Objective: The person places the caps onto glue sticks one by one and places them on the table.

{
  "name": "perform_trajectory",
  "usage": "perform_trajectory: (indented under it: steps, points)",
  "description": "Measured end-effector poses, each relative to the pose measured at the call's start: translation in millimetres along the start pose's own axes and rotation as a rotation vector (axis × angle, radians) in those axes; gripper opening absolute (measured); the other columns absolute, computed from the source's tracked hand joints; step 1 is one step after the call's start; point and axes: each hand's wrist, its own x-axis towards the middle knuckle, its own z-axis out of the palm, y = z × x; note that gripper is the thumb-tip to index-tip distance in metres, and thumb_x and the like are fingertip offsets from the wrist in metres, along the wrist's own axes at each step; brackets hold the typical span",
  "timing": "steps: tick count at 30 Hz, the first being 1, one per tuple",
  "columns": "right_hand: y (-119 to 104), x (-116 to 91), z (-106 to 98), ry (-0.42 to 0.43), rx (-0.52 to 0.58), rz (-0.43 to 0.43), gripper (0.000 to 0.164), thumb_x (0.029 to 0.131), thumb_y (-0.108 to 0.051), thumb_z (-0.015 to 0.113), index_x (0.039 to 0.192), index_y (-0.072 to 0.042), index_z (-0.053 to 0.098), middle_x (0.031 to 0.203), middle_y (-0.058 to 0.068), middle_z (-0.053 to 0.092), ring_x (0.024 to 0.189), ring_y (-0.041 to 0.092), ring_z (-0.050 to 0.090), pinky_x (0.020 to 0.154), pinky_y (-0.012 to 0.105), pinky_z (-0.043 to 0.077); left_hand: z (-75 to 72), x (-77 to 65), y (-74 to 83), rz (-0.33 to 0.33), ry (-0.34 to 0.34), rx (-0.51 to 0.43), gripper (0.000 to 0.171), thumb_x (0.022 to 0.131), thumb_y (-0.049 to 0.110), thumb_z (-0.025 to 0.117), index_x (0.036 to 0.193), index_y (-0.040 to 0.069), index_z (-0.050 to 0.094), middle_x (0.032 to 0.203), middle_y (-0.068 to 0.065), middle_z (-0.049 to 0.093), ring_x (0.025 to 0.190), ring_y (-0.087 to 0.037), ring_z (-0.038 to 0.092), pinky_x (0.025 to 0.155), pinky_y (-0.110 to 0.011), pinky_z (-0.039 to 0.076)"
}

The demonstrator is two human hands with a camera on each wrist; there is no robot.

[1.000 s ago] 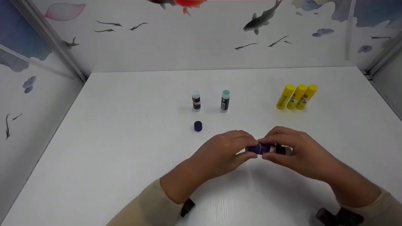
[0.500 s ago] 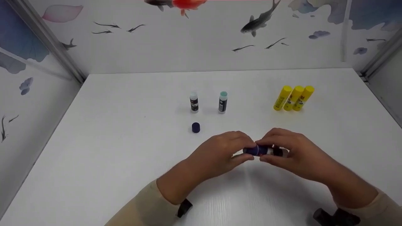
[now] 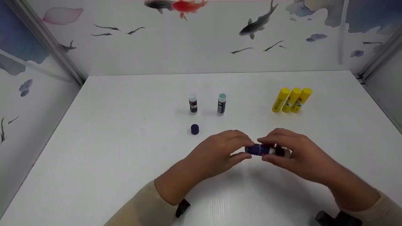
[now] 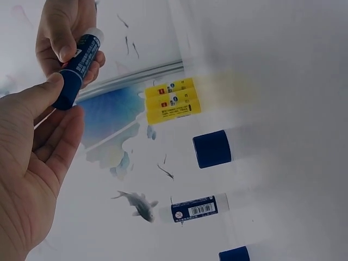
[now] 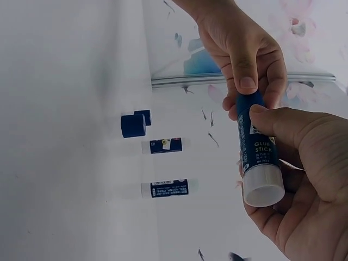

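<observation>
My left hand (image 3: 220, 149) pinches the dark blue cap (image 3: 255, 149) of a glue stick (image 5: 258, 144) between thumb and fingers. My right hand (image 3: 301, 152) grips the glue stick's body, its white base facing right. The stick lies roughly level above the table, cap toward the left. Beyond the hands, two uncapped glue sticks stand upright, one with a whitish top (image 3: 193, 105) and one with a pale green top (image 3: 221, 105). A loose blue cap (image 3: 194, 129) sits in front of them. Another loose cap (image 4: 212, 148) shows in the left wrist view, hidden behind my hands in the head view.
Three yellow glue sticks (image 3: 291, 100) stand side by side at the back right of the white table (image 3: 110, 141). Walls printed with fish and leaves (image 3: 176, 47) enclose the table's back and sides.
The fingertips of my two hands have drawn slightly apart along the glue stick, showing more of the blue cap. The head view has shifted a little; the standing sticks and loose cap stay put.
</observation>
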Motion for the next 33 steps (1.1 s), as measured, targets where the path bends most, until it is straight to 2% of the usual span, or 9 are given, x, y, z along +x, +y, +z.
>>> perform_trajectory:
  steps: [3, 11, 17, 24, 28, 33]
  points:
    - [0, -1, 0, -0.002, -0.014, 0.008, 0.046, 0.089, -0.014, 0.083, 0.132, -0.028, 0.071, 0.114, -0.013, 0.065, 0.089, 0.007, 0.06, 0.066, 0.022, 0.058, -0.9, 0.9, 0.7, 0.004, 0.001, 0.01, 0.027, 0.101, 0.024, 0.07, 0.124, 0.01, 0.071, 0.123, -0.001, 0.073, 0.118, -0.01, 0.067, 0.106, -0.013, 0.048]
    - [3, -1, -2, 0.023, -0.017, -0.031, 0.039, 0.088, -0.012, 0.084, 0.118, -0.032, 0.072, 0.11, -0.016, 0.064, 0.085, 0.006, 0.059, 0.057, 0.022, 0.054, -2.1, 4.5, 0.9, 0.016, 0.008, 0.018, 0.026, 0.101, 0.023, 0.07, 0.124, 0.011, 0.071, 0.121, 0.0, 0.074, 0.116, -0.01, 0.067, 0.106, -0.012, 0.048]
    - [7, -2, -5, 0.041, -0.013, -0.025, 0.041, 0.086, -0.009, 0.085, 0.118, -0.032, 0.072, 0.111, -0.015, 0.065, 0.084, 0.006, 0.059, 0.055, 0.023, 0.054, -3.6, 2.8, -1.3, 0.001, 0.029, 0.048, 0.027, 0.101, 0.023, 0.07, 0.125, 0.012, 0.071, 0.121, 0.001, 0.074, 0.116, -0.009, 0.068, 0.105, -0.013, 0.049]
    - [14, -4, -6, 0.079, -0.015, -0.06, 0.045, 0.085, -0.005, 0.085, 0.119, -0.03, 0.072, 0.109, -0.014, 0.066, 0.084, 0.004, 0.06, 0.054, 0.023, 0.052, -2.2, 0.7, -5.5, -0.007, 0.063, 0.026, 0.028, 0.1, 0.021, 0.072, 0.125, 0.008, 0.071, 0.122, -0.002, 0.073, 0.118, -0.014, 0.068, 0.105, -0.017, 0.051]
    - [17, -4, -9, 0.108, -0.017, -0.071, 0.047, 0.083, -0.003, 0.086, 0.12, -0.029, 0.072, 0.108, -0.014, 0.066, 0.084, 0.004, 0.06, 0.052, 0.022, 0.051, 0.5, 0.6, -9.0, -0.021, 0.055, 0.054, 0.029, 0.1, 0.024, 0.071, 0.126, 0.009, 0.071, 0.123, -0.001, 0.073, 0.119, -0.014, 0.068, 0.106, -0.017, 0.051]
    - [21, -5, -14, 0.128, -0.029, -0.048, 0.047, 0.084, -0.004, 0.086, 0.121, -0.03, 0.073, 0.107, -0.013, 0.067, 0.087, 0.004, 0.06, 0.052, 0.022, 0.052, 2.3, 0.9, -11.6, -0.084, 0.007, 0.076, 0.032, 0.101, 0.027, 0.07, 0.129, 0.011, 0.07, 0.125, 0.0, 0.072, 0.121, -0.011, 0.067, 0.106, -0.017, 0.051]
